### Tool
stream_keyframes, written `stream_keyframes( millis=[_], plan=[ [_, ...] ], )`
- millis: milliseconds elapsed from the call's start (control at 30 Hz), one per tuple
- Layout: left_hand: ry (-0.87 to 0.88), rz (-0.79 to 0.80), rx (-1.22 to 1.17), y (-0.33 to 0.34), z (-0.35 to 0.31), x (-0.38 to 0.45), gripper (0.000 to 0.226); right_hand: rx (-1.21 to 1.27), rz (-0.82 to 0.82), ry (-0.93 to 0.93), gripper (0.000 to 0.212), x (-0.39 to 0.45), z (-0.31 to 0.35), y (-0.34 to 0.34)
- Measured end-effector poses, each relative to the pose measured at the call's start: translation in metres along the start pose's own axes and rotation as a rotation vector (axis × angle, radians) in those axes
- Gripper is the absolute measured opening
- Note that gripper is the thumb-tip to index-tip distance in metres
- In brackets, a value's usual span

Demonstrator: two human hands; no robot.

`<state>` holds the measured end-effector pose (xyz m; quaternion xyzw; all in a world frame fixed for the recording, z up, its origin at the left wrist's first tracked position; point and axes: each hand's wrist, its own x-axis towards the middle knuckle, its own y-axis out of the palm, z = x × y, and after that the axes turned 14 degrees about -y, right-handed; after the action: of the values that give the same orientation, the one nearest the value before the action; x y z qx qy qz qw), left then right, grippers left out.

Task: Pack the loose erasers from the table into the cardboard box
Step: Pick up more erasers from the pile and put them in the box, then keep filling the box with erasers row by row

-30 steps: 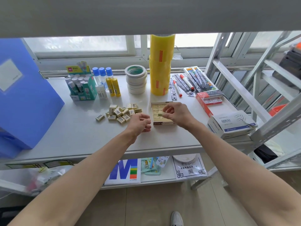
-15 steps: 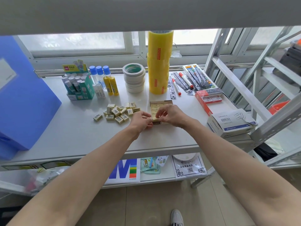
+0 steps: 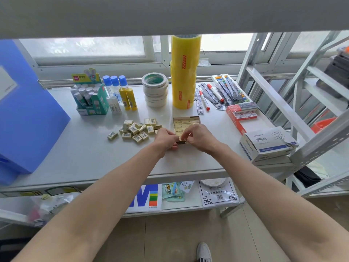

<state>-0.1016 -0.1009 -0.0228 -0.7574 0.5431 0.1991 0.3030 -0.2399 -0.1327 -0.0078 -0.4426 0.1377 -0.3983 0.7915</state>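
A small open cardboard box (image 3: 187, 121) lies on the white table (image 3: 90, 154), with rows of yellow erasers packed inside. To its left sits a pile of several loose erasers (image 3: 135, 129) in yellow wrappers with barcodes. Both hands meet at the box's near end. My right hand (image 3: 199, 136) pinches one eraser (image 3: 182, 138) at the near edge of the box. My left hand (image 3: 166, 138) has curled fingers that grip the box's near left corner. The near part of the box is hidden by the hands.
Behind the box stand a tall stack of yellow tape rolls (image 3: 184, 72), white tape rolls (image 3: 155, 89), glue bottles (image 3: 120, 93) and a green glue-stick carton (image 3: 90, 97). Pens (image 3: 213, 93), a red box (image 3: 242, 114) and a paper-clip box (image 3: 268, 143) lie right. A blue folder (image 3: 24, 110) stands left.
My right hand has come down from above the box to its near end with the eraser. My left hand has moved right from beside the pile to the box's near left corner.
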Motion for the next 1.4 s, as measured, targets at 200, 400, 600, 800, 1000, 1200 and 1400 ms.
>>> stream_keyframes(
  millis=[200, 400, 600, 800, 1000, 1200, 1400],
  plan=[
    [-0.133, 0.042, 0.061, -0.002, -0.015, 0.001, 0.031, -0.077, 0.032, 0.004, 0.032, 0.001, 0.004, 0.002],
    [-0.222, 0.066, 0.161, -0.006, -0.026, -0.001, 0.042, -0.157, 0.085, 0.01, 0.033, 0.01, 0.01, 0.005],
    [-0.101, 0.043, 0.151, -0.015, -0.015, -0.01, 0.021, -0.182, 0.047, 0.097, 0.034, 0.021, 0.02, 0.002],
    [0.417, -0.517, 0.237, -0.067, 0.038, 0.001, 0.024, -0.082, -0.096, -0.021, 0.033, 0.043, 0.048, 0.028],
    [0.174, -0.756, 0.526, -0.138, 0.058, 0.024, 0.094, -0.241, 0.148, 0.08, 0.051, 0.068, 0.07, 0.057],
    [0.21, -0.735, 0.836, -0.145, 0.062, 0.031, 0.09, -0.338, 0.223, 0.164, 0.06, 0.081, 0.074, 0.068],
    [0.389, -0.769, 0.75, -0.129, 0.067, 0.032, 0.076, -0.21, 0.159, 0.175, 0.056, 0.076, 0.073, 0.075]
  ],
)
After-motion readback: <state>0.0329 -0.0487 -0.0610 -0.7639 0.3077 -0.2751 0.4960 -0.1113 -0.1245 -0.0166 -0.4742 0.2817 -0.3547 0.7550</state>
